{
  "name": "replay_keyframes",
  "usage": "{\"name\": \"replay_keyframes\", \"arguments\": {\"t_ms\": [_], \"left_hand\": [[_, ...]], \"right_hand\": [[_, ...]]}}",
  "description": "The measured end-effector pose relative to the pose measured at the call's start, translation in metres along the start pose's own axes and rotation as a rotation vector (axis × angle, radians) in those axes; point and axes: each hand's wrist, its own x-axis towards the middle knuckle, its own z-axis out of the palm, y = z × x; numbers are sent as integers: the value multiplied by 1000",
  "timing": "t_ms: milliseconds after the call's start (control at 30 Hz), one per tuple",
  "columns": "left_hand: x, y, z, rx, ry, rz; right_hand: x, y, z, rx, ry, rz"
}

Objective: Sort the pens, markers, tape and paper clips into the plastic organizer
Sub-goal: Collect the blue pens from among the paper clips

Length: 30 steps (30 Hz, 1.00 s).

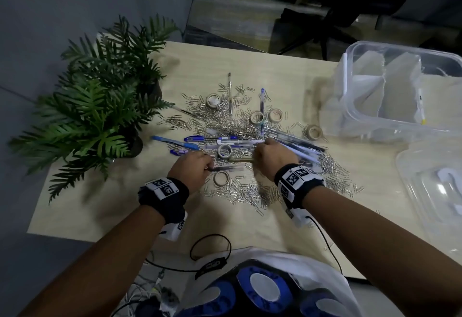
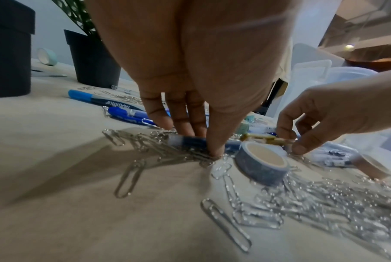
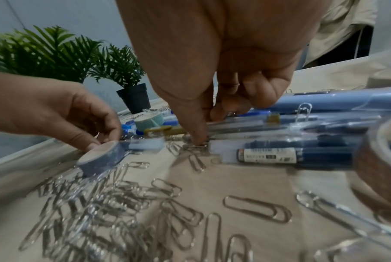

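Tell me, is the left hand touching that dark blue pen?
Touching. The left wrist view shows the left hand with fingertips pinching the dark blue pen.

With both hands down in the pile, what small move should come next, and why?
Probably lift the left hand with the dark blue pen it pinches, clear of the paper clips. The right hand already holds pens, and the organizer stands at the far right.

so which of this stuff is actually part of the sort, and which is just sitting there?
Part of the job:
- pens and markers
- tape rolls
- paper clips
- plastic organizer
- dark pen pinched by the left hand
- pen bundle gripped by the right hand

Just lying about:
- potted plants
- clear lid
- cables
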Motion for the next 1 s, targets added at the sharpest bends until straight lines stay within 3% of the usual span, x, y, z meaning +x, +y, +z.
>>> {"name": "replay_keyframes", "arguments": {"t_ms": [233, 333, 467, 667, 833, 1000], "left_hand": [[-6, -12, -17, -309, 45, -90], [-7, -8, -29, -571, 64, -124], [-4, 2, -41, -958, 91, -148], [13, 12, -44, -1328, 150, -220], [27, 20, -38, -1132, 106, -260], [30, 17, -34, -551, 169, -257]], "right_hand": [[-2, 22, -24, 253, -36, -2], [-10, 26, -38, 553, -91, 17], [-18, 25, -51, 1147, -219, 88], [-19, 28, -50, 1383, -249, 87], [-17, 27, -46, 1345, -198, 151], [-12, 28, -32, 1002, -131, 135]]}}
